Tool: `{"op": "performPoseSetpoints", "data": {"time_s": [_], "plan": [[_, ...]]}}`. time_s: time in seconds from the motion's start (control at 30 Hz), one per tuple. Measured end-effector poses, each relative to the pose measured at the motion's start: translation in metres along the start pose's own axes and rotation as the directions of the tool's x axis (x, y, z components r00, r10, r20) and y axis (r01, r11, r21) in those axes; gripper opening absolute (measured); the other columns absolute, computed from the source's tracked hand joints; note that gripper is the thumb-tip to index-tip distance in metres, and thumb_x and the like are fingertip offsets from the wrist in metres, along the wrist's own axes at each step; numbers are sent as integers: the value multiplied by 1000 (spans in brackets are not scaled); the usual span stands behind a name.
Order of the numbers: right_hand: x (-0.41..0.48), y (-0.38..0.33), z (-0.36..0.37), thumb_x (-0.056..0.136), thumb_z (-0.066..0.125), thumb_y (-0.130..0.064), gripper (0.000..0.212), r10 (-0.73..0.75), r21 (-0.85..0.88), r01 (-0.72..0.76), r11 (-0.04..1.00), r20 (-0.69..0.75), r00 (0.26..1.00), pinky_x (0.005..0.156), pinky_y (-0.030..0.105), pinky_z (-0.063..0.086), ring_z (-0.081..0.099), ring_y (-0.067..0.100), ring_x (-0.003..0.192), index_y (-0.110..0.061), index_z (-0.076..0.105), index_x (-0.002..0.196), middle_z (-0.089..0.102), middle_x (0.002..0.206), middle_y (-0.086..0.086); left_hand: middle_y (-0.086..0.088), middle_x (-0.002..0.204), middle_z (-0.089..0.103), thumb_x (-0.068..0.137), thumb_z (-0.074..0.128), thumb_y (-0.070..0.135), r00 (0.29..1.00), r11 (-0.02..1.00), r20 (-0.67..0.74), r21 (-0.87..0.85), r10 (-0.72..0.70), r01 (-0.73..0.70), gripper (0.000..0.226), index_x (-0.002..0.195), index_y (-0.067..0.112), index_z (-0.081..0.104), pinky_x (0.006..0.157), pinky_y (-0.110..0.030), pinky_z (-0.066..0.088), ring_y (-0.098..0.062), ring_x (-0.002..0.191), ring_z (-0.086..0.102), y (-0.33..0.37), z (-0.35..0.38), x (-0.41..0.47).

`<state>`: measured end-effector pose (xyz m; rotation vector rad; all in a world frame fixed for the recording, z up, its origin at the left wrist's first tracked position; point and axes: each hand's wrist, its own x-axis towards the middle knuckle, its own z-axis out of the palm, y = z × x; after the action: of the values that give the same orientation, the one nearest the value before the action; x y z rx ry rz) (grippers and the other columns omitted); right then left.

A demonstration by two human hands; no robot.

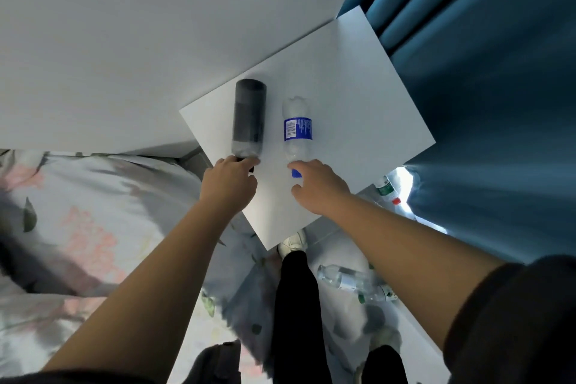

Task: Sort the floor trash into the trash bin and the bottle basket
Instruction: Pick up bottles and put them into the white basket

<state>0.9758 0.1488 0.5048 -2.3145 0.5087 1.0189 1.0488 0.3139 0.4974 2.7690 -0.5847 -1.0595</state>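
**Both hands at two bottles lying on a white table top**

Nearest the camera, dark sleeves (514,315) frame the bottom corners, and black trouser legs (296,305) run down to a white shoe (293,243) on the pale floor (411,333). On the floor to the right of the legs lie clear plastic bottles (349,280); another with a green label and red cap (386,188) lies farther right, at the foot of a blue curtain (498,103). To the left is floral bedding (78,227).

Farther out, both bare forearms reach over a white table top (358,109). The left hand (230,184) is curled around the cap end of a dark bottle (249,117), fingers wrapped over its neck. The right hand (321,187) is half open, fingers bent over the blue cap (296,173) of a clear bottle with a blue label (297,128); whether it grips it firmly cannot be told.

The two bottles lie side by side, apart, bases pointing far. Beyond the table stands a white wall (140,25).
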Motion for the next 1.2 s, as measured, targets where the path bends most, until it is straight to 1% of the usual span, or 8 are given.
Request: {"op": "performPoseSetpoints", "data": {"time_s": [0.1,0.2,0.3,0.57,0.8,0.93,1.07,1.2], "plan": [[-30,13,-20,90,54,-28,33,-8,37,15,999,-175,985,71,31,41,48,22,91,-27,46,122,45,117,6,-8,115,58,90,49,25,997,999,-78,-33,-5,3,35,124,28,55,87,-39,44,-29,103,56,17,-19,-21],[-69,34,-46,89,56,-26,23,19,58,-1,998,-300,954,65,30,36,50,26,87,-24,45,110,44,106,5,-9,99,53,89,52,29,985,999,-170,-36,1,-7,26,115,23,53,76,-37,45,-29,83,53,42,-43,-48],[-122,64,-70,92,53,-30,18,63,56,-44,997,-392,918,63,31,34,51,27,83,-25,43,106,48,103,5,-9,93,51,91,51,30,968,998,-244,3,57,-58,20,109,21,50,70,-37,47,-32,80,54,75,-63,-79],[-301,162,-89,92,51,-37,15,304,272,-163,948,-633,712,54,25,30,46,23,61,-28,41,100,51,82,-5,-8,90,55,88,58,33,895,913,-180,109,408,-394,25,104,17,49,70,-36,43,-31,80,54,209,-74,-178],[-447,249,-36,89,56,-39,18,527,565,-87,820,-688,499,64,33,43,56,29,72,-29,45,100,59,80,0,0,78,53,82,62,33,748,777,-219,93,626,-623,21,87,22,45,63,-33,43,-26,70,52,332,-40,-272],[-521,296,9,87,58,-37,17,583,618,-46,785,-711,394,59,32,42,54,24,65,-31,44,95,56,66,-4,-1,77,51,83,62,26,699,721,-204,52,685,-691,22,82,23,41,61,-31,33,-25,71,47,384,4,-332],[-593,343,54,88,57,-39,18,623,626,-99,773,-720,307,54,30,32,47,17,59,-31,43,95,48,58,-10,-1,80,53,83,62,27,662,676,-165,49,731,-735,19,82,22,44,62,-32,36,-25,75,50,430,58,-390],[-666,384,100,88,58,-37,20,696,692,-104,715,-687,209,56,34,43,54,25,64,-28,44,98,53,62,-2,0,80,52,82,63,27,636,644,-124,29,761,-765,19,79,25,44,67,-32,41,-26,76,51,470,111,-447]]}}
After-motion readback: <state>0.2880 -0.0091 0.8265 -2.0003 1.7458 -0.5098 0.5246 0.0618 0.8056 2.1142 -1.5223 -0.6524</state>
